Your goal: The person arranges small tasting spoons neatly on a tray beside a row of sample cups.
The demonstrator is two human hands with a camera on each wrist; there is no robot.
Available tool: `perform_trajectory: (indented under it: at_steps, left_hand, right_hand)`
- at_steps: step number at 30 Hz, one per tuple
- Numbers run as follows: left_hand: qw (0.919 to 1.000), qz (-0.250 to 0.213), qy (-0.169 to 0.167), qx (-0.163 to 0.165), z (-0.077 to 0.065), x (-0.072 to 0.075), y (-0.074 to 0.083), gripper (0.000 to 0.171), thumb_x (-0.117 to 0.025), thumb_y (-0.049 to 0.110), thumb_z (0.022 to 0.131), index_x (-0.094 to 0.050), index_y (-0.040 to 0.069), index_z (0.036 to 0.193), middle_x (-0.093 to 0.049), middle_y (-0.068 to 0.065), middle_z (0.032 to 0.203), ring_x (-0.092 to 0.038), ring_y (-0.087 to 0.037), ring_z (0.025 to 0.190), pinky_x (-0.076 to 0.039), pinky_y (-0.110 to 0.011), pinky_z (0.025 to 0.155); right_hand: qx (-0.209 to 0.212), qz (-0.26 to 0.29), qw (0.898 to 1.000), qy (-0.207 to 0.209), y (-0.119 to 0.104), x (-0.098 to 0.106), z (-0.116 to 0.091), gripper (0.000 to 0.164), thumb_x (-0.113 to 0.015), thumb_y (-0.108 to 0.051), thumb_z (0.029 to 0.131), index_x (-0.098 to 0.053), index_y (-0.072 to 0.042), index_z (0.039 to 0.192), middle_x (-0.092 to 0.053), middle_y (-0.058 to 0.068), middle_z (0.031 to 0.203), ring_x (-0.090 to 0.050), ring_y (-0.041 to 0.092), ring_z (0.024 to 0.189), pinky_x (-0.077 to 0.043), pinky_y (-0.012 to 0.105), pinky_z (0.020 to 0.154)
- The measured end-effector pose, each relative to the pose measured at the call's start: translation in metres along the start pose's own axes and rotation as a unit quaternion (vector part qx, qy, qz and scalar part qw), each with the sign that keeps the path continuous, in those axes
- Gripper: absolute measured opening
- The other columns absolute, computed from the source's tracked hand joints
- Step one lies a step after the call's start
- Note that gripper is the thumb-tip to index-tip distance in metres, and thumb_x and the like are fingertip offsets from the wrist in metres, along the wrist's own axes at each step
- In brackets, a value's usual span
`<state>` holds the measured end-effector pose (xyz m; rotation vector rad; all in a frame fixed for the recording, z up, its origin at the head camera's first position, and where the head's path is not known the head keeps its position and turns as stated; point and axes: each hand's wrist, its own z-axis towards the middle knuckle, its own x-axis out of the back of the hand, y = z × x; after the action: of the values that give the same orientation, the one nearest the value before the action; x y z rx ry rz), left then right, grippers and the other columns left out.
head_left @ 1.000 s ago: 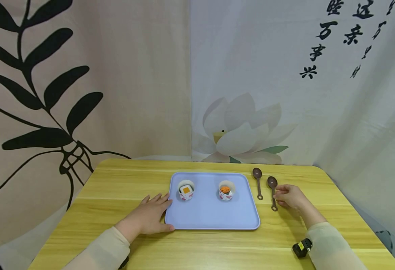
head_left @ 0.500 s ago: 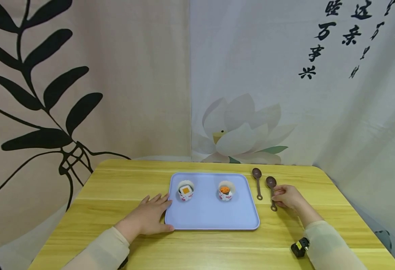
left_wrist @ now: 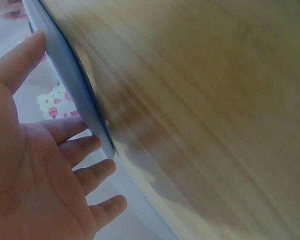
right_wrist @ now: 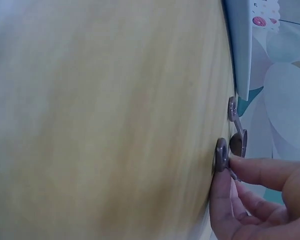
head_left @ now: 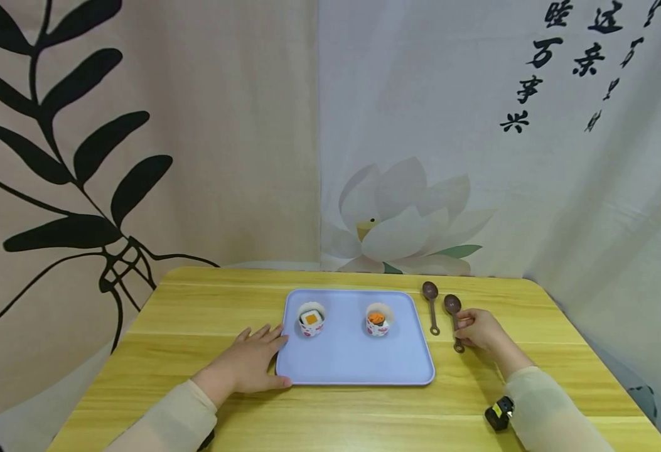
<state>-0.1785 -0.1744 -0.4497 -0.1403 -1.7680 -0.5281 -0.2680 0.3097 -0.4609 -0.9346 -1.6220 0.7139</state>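
One brown spoon, nearer of two, right of tray | pinched by my right hand | my left hand spread at tray's left edge | likely grasping step; lifting wants firm pinch

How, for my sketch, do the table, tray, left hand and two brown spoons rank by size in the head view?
Wood-grain table
Lavender-blue tray
Left hand
Left brown spoon and right brown spoon: too alike to rank
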Motion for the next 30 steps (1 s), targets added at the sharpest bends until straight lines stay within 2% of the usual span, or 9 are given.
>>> perform_trajectory:
  at_steps: [8, 21, 30]
  left_hand:
    - [1.0000, -0.002, -0.004, 0.002, -0.0007, 0.0008, 0.0002, 0.092, -0.068, 0.066, 0.083, -0.046, 0.006, 0.150, -0.033, -0.012, 0.160, -0.027, -0.040, 0.147, -0.015, -0.063, 0.117]
    - [1.0000, -0.003, -0.003, 0.002, -0.0002, 0.0001, -0.0008, 0.093, -0.068, 0.066, 0.083, -0.046, 0.006, 0.150, -0.033, -0.012, 0.161, -0.026, -0.040, 0.148, -0.015, -0.063, 0.117]
    - [1.0000, -0.003, -0.002, -0.001, -0.0011, 0.0000, -0.0008, 0.093, -0.068, 0.066, 0.083, -0.045, 0.006, 0.151, -0.032, -0.012, 0.161, -0.026, -0.040, 0.148, -0.015, -0.063, 0.117]
  right_hand:
    - [-0.011, -0.018, 1.000, 0.001, -0.0020, -0.0009, -0.0006, 0.047, -0.067, 0.012, 0.087, -0.047, 0.018, 0.129, -0.060, 0.018, 0.095, -0.062, 0.017, 0.073, -0.058, 0.029, 0.065]
    - [-0.014, 0.008, 1.000, -0.017, 0.0014, 0.0033, -0.0041, 0.045, -0.066, 0.011, 0.088, -0.048, 0.016, 0.129, -0.062, 0.017, 0.093, -0.064, 0.015, 0.071, -0.058, 0.028, 0.063]
    - [-0.024, 0.017, 0.999, -0.025, 0.0038, 0.0072, -0.0065, 0.049, -0.066, 0.009, 0.090, -0.046, 0.014, 0.135, -0.063, 0.017, 0.099, -0.065, 0.015, 0.072, -0.059, 0.028, 0.065]
